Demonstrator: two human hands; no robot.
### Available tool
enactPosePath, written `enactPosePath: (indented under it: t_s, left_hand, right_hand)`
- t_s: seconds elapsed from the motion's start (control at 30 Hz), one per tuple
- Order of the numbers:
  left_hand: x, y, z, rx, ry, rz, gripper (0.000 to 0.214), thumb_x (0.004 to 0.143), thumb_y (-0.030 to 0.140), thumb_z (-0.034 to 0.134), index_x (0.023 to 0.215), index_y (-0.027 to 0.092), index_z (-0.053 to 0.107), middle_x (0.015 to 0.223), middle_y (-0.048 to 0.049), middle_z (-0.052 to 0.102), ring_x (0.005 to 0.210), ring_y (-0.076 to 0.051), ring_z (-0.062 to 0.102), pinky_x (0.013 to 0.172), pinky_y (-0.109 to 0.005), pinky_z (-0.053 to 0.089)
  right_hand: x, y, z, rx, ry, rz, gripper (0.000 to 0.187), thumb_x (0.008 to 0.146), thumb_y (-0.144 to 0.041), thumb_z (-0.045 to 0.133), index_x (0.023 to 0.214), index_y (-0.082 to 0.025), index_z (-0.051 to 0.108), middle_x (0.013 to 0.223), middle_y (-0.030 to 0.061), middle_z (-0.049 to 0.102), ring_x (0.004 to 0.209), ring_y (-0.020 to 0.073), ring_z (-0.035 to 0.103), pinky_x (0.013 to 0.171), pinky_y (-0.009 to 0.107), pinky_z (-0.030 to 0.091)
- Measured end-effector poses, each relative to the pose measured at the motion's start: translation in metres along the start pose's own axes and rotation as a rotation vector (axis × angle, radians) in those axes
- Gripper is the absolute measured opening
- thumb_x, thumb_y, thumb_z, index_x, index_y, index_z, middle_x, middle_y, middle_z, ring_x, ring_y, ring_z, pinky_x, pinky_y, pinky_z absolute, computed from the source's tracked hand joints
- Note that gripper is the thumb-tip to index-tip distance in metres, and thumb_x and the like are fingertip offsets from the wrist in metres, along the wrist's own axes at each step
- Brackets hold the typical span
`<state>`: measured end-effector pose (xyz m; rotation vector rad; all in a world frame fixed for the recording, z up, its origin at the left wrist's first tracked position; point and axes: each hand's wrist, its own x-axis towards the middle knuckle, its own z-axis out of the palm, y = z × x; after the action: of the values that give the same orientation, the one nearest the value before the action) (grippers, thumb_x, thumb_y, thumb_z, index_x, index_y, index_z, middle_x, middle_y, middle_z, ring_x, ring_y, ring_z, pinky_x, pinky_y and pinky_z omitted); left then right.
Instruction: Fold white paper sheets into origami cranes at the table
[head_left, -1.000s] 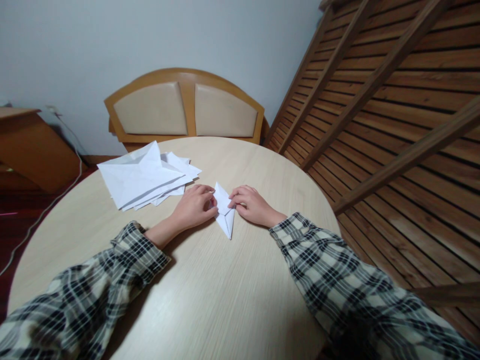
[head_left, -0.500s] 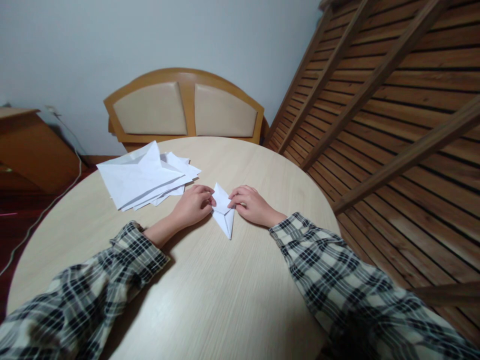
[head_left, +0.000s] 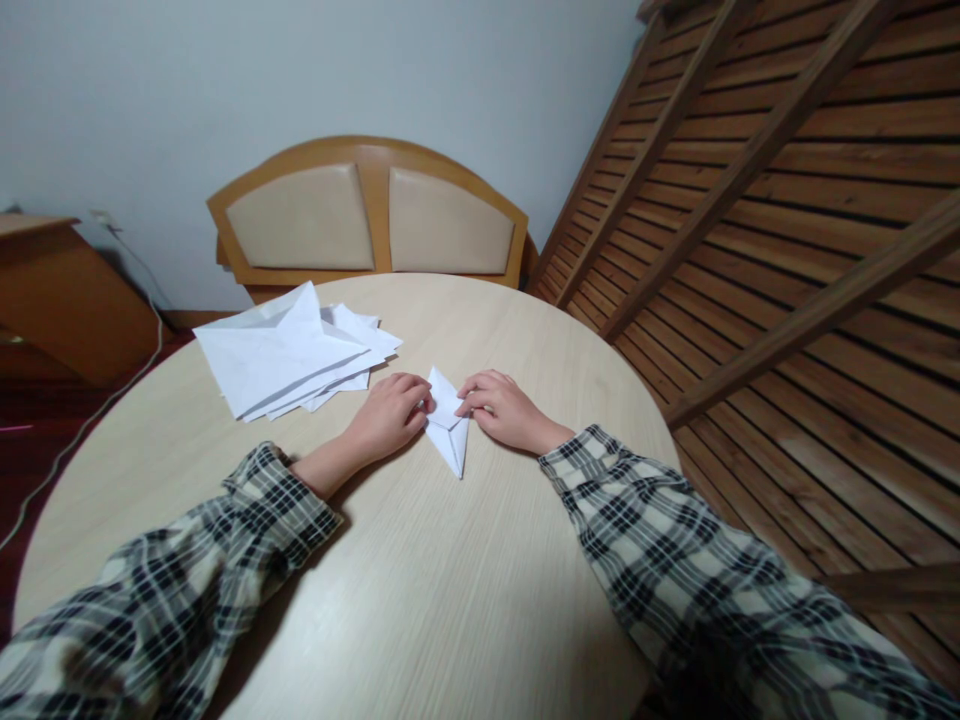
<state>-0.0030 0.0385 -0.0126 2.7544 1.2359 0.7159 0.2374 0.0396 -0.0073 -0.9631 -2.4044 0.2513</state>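
Compared with a second ago, the left hand (head_left: 386, 412) has its thumb drawn back to a higher spot along the left edge of the folded paper (head_left: 448, 412), while the right hand (head_left: 511, 415) and the paper keep nearly the same place. A pale wall (head_left: 450, 60) fills the back, with slatted woodwork (head_left: 750, 235) slanting along the right. The round desk (head_left: 450, 600) spreads below, a padded headboard (head_left: 381, 200) standing behind its far edge. On the desk's far left lies a loose stack of white sheets (head_left: 292, 350), apart from the folded paper, probably to leave the near surface free. Both checked sleeves (head_left: 615, 490) reach inward, so the hands meet the paper from opposite sides, likely to steady it. The left hand is curled, its fingertips and thumb bunched at the left edge; the right is loosely bent, fingertips on the right edge. Whether either pinches or merely presses, I cannot tell. The folded paper lies flat between them, its long point toward the person, its seams facing up, perhaps so the creases stay visible
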Motion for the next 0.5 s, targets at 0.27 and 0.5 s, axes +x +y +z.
enactPosePath:
  t_s: [0.27, 0.5]
  left_hand:
    - [0.0004, 0.0027, -0.0018, -0.012, -0.012, -0.014, 0.012, 0.086, 0.016, 0.049, 0.085, 0.019, 0.06, 0.103, -0.0102, 0.066, 0.105, -0.028, 0.058, 0.095, -0.047, 0.046]
    - [0.0004, -0.0002, 0.0008, 0.044, -0.027, 0.021, 0.012, 0.087, 0.018, 0.053, 0.096, 0.017, 0.061, 0.111, -0.0118, 0.065, 0.107, -0.028, 0.057, 0.097, -0.046, 0.045]
  right_hand:
    - [0.0, -0.0002, 0.0002, 0.004, 0.002, -0.003, 0.031, 0.085, -0.003, 0.054, 0.088, -0.024, 0.077, 0.106, 0.0032, 0.069, 0.108, 0.0205, 0.056, 0.098, 0.04, 0.039]
    - [0.0002, 0.0, -0.0001, -0.005, -0.009, -0.007, 0.032, 0.085, -0.002, 0.054, 0.088, -0.024, 0.077, 0.106, 0.0036, 0.069, 0.108, 0.0205, 0.056, 0.098, 0.039, 0.038]
